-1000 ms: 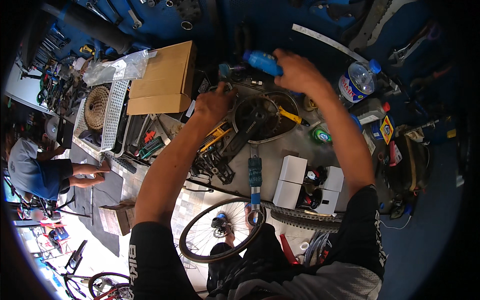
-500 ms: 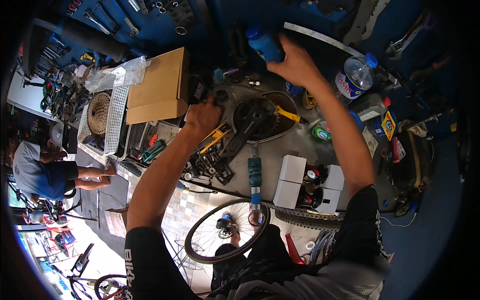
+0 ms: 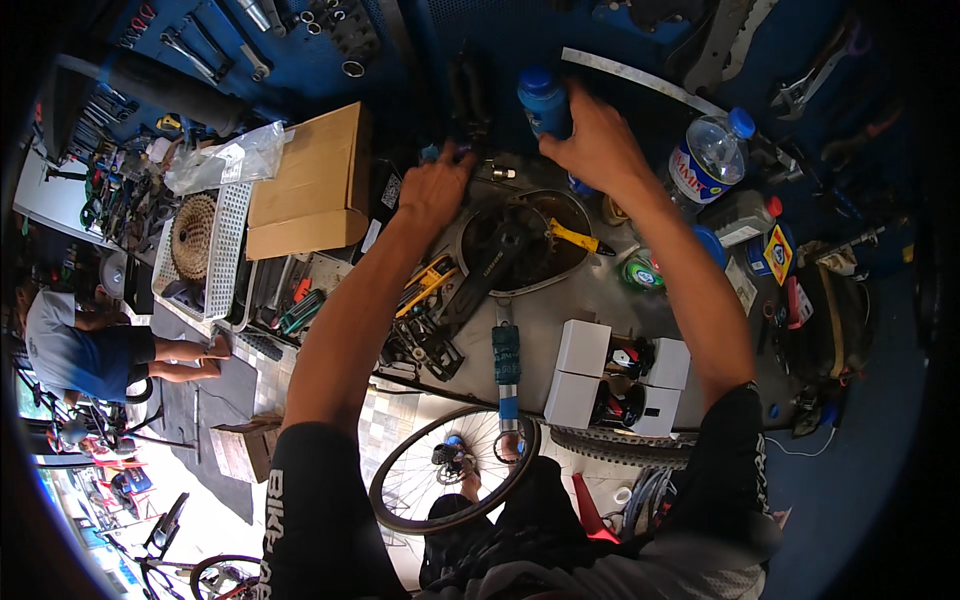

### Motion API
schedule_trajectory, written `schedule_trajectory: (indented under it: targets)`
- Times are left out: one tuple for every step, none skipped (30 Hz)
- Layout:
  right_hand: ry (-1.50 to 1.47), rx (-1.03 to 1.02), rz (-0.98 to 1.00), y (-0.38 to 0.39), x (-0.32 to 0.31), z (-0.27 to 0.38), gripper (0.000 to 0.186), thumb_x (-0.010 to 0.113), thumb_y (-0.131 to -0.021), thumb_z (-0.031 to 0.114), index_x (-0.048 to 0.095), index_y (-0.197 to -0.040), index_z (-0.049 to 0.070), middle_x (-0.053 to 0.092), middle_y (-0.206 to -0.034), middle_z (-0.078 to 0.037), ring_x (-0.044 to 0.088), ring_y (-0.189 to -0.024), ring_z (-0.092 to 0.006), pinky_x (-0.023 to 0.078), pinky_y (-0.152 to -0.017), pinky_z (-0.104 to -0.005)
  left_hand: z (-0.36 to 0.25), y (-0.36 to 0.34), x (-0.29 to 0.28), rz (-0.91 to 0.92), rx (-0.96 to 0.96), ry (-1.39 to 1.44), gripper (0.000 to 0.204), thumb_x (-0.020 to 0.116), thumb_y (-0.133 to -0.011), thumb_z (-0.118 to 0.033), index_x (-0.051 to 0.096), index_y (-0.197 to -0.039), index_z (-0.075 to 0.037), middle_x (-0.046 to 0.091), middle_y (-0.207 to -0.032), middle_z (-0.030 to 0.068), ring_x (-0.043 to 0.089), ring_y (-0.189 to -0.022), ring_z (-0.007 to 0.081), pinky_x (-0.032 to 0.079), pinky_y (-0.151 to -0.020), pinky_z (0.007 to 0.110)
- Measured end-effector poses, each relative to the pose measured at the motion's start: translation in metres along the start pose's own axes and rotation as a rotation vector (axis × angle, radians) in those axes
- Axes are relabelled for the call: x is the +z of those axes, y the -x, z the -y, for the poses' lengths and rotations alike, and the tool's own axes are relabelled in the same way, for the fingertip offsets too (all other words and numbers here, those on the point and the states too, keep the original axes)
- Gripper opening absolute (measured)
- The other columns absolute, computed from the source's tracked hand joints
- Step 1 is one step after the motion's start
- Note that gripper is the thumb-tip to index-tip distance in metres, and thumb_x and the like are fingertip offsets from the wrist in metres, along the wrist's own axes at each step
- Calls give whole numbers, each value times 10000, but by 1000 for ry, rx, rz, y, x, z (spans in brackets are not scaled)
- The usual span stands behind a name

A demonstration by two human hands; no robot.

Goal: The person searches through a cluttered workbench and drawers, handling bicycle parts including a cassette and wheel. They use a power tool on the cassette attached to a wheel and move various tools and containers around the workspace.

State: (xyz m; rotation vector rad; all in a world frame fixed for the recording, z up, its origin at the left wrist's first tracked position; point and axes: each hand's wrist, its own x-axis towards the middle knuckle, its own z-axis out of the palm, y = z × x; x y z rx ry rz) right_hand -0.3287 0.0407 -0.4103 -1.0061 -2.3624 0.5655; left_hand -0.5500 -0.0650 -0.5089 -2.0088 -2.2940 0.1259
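Observation:
At the back of the workbench, my right hand [image 3: 598, 145] is closed around a blue bottle [image 3: 543, 100] with a blue cap, held nearly upright. My left hand [image 3: 437, 190] reaches over the bench beside the cardboard box, its fingers stretched toward small purple and teal items at the back edge. I see nothing held in it, though its fingertips partly cover those items. Between my arms lies a black bicycle crank [image 3: 495, 260] on a shallow tray [image 3: 580, 262], with a yellow-handled tool [image 3: 580, 237] across the tray's rim.
A cardboard box [image 3: 305, 190] and a white basket [image 3: 232, 240] with a cassette stand at the left. A clear plastic bottle [image 3: 700, 165], grey bottle [image 3: 740, 222] and white boxes [image 3: 580, 365] are at the right. Below hangs a wheel [image 3: 380, 480]. Another person [image 3: 80, 345] works far left.
My left hand has moved right and farther back, away from a small dark part beside the cardboard box. The blue bottle in my right hand has shifted slightly right and tilts less.

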Motion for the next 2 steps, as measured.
schedule_trajectory:
  targets:
    - [4,15,1,1,-5,2,628,808,-806,209,538,-1338,13,711,-1165,-299,701,-1108,-486,570,-968,-531,-1,-8,0,72,15,-46,685,665,-930,-84,448,-1574,-175,410,-1615,231,718,-1183,381,623,-934,451]
    - [-18,50,48,-1,-10,-1,630,814,-811,209,542,-1351,32,708,-1187,-299,700,-1118,-480,561,-993,-527,-2,-16,-1,144,29,-93,783,670,-935,-95,376,-1650,-215,293,-1714,233,707,-1215,372,615,-959,441]
